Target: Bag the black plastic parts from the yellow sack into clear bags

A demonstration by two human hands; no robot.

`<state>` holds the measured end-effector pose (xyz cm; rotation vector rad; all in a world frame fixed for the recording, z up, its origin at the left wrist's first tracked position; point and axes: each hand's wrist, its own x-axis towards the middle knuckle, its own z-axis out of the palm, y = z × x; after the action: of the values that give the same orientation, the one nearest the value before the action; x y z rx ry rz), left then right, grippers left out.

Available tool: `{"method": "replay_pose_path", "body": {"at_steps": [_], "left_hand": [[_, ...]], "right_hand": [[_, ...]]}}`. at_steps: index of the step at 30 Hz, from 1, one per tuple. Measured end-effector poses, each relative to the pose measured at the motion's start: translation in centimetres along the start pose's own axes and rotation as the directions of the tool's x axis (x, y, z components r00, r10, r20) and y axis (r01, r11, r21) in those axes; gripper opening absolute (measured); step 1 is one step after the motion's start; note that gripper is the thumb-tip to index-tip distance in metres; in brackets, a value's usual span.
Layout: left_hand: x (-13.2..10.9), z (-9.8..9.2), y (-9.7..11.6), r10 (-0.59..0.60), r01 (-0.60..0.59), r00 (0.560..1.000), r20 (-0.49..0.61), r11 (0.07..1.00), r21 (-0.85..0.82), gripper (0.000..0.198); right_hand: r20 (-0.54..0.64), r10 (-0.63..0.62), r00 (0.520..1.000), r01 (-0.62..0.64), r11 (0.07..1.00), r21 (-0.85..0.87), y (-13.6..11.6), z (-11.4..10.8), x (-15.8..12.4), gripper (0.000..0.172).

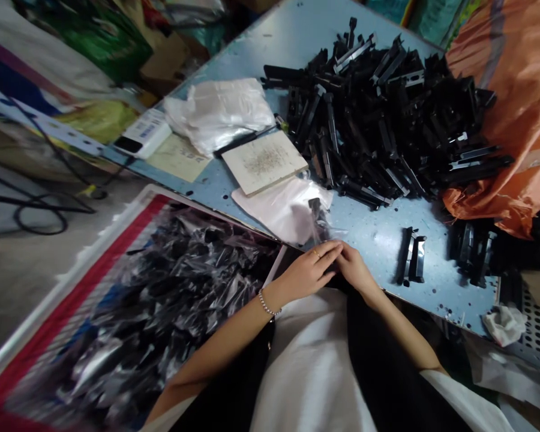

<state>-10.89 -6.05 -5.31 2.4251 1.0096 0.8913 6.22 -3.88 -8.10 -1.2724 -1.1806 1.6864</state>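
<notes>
At the table's near edge, my left hand (312, 270), with a ring and a beaded bracelet, has its fingers closed on a clear plastic bag (324, 227). A black plastic part (315, 207) shows in the bag's far end. My right hand (354, 267) meets the left fingertips and also pinches the bag, though its fingertips are partly hidden. Just beyond lies a stack of flat clear bags (279, 210), with a pale board (265, 161) resting on it. Two loose black parts (411, 257) lie to the right of my hands.
A large heap of black parts (378, 120) covers the table's far side, beside an orange sack (513, 108). More clear bags (229, 108) and a white box (144, 133) sit at left. Below, a red-and-white crate (76, 300) contains many bagged black parts.
</notes>
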Motion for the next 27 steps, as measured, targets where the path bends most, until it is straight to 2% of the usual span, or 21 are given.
{"method": "replay_pose_path", "body": {"at_steps": [2, 4, 5, 6, 7, 8, 9, 11, 12, 13, 14, 15, 16, 17, 18, 19, 20, 21, 23, 25, 27], "left_hand": [[-0.6, -1.5, 1.0, -0.029, 0.029, 1.000, 0.006, 0.999, 0.034, 0.049], [-1.9, -3.8, 1.7, -0.117, 0.114, 0.992, 0.056, 0.991, 0.066, 0.039], [-2.8, -5.0, 1.7, -0.193, 0.185, 0.975, 0.106, 0.979, 0.086, 0.036], [-3.9, -6.1, 1.3, -0.285, 0.268, 0.944, 0.169, 0.957, 0.112, 0.035], [-5.0, -6.9, 0.5, -0.381, 0.354, 0.891, 0.247, 0.923, 0.149, 0.036], [-6.1, -7.3, -0.6, -0.475, 0.434, 0.815, 0.332, 0.880, 0.194, 0.036], [-7.2, -7.4, -2.0, -0.561, 0.504, 0.716, 0.415, 0.827, 0.249, 0.034], [-9.2, -6.6, -5.1, -0.713, 0.605, 0.480, 0.512, 0.691, 0.396, 0.028], [-9.9, -5.9, -6.4, -0.774, 0.630, 0.374, 0.511, 0.616, 0.472, 0.024], [-10.4, -5.2, -7.4, -0.822, 0.644, 0.295, 0.487, 0.547, 0.535, 0.021], [-10.5, -4.6, -8.1, -0.858, 0.648, 0.242, 0.452, 0.490, 0.583, 0.018], [-10.4, -4.1, -8.4, -0.879, 0.652, 0.231, 0.417, 0.458, 0.604, 0.020], [-9.9, -3.7, -8.3, -0.880, 0.663, 0.269, 0.391, 0.464, 0.587, 0.024], [-9.0, -3.4, -8.0, -0.859, 0.680, 0.357, 0.366, 0.508, 0.529, 0.030], [-7.8, -3.2, -7.5, -0.818, 0.692, 0.480, 0.316, 0.574, 0.438, 0.035], [-6.4, -2.9, -7.0, -0.757, 0.684, 0.615, 0.222, 0.652, 0.328, 0.037], [-4.8, -2.5, -6.6, -0.679, 0.648, 0.728, 0.091, 0.726, 0.230, 0.036], [-3.2, -2.1, -6.3, -0.601, 0.598, 0.798, -0.043, 0.783, 0.169, 0.033], [-0.3, -1.2, -6.7, -0.496, 0.529, 0.843, -0.207, 0.833, 0.160, 0.026], [1.7, -0.5, -7.8, -0.473, 0.515, 0.850, -0.231, 0.838, 0.180, 0.019], [2.7, -0.3, -9.4, -0.507, 0.536, 0.836, -0.211, 0.836, 0.114, 0.015]], "right_hand": [[0.142, -0.096, 0.985, 0.127, 0.967, -0.223, -1.6, -0.1, -1.4, 0.023], [0.322, -0.065, 0.945, 0.172, 0.933, -0.316, -3.4, -1.1, -2.9, 0.031], [0.360, -0.046, 0.932, 0.187, 0.911, -0.367, -4.3, -2.1, -3.5, 0.034], [0.339, -0.042, 0.940, 0.197, 0.877, -0.438, -5.1, -3.3, -4.2, 0.037], [0.260, -0.059, 0.964, 0.194, 0.825, -0.531, -5.7, -4.8, -4.8, 0.038], [0.143, -0.097, 0.985, 0.166, 0.754, -0.636, -6.2, -6.6, -5.4, 0.039], [0.001, -0.153, 0.988, 0.105, 0.669, -0.736, -6.4, -8.4, -6.0, 0.040], [-0.223, -0.259, 0.940, -0.081, 0.464, -0.882, -6.2, -12.1, -7.2, 0.044], [-0.291, -0.294, 0.911, -0.178, 0.357, -0.917, -5.8, -13.7, -7.8, 0.047], [-0.336, -0.289, 0.896, -0.262, 0.267, -0.927, -5.3, -15.1, -8.3, 0.049], [-0.372, -0.256, 0.892, -0.329, 0.195, -0.924, -4.8, -16.1, -8.8, 0.051], [-0.405, -0.202, 0.892, -0.382, 0.144, -0.913, -4.2, -16.9, -9.3, 0.052], [-0.435, -0.133, 0.891, -0.422, 0.113, -0.899, -3.8, -17.3, -9.7, 0.051], [-0.462, -0.070, 0.884, -0.455, 0.098, -0.885, -3.4, -17.5, -10.0, 0.049], [-0.483, -0.022, 0.875, -0.479, 0.096, -0.873, -3.1, -17.6, -10.1, 0.045], [-0.496, 0.007, 0.868, -0.494, 0.112, -0.862, -3.0, -17.5, -10.2, 0.041], [-0.502, 0.025, 0.865, -0.500, 0.148, -0.854, -3.0, -17.3, -10.1, 0.037], [-0.495, 0.038, 0.868, -0.492, 0.206, -0.846, -3.1, -17.1, -9.9, 0.035], [-0.443, 0.061, 0.894, -0.431, 0.380, -0.818, -3.4, -16.5, -9.4, 0.036], [-0.353, 0.082, 0.932, -0.332, 0.585, -0.740, -3.8, -15.4, -8.7, 0.040], [-0.262, 0.093, 0.960, -0.239, 0.757, -0.607, -4.1, -13.8, -8.0, 0.042]]}}
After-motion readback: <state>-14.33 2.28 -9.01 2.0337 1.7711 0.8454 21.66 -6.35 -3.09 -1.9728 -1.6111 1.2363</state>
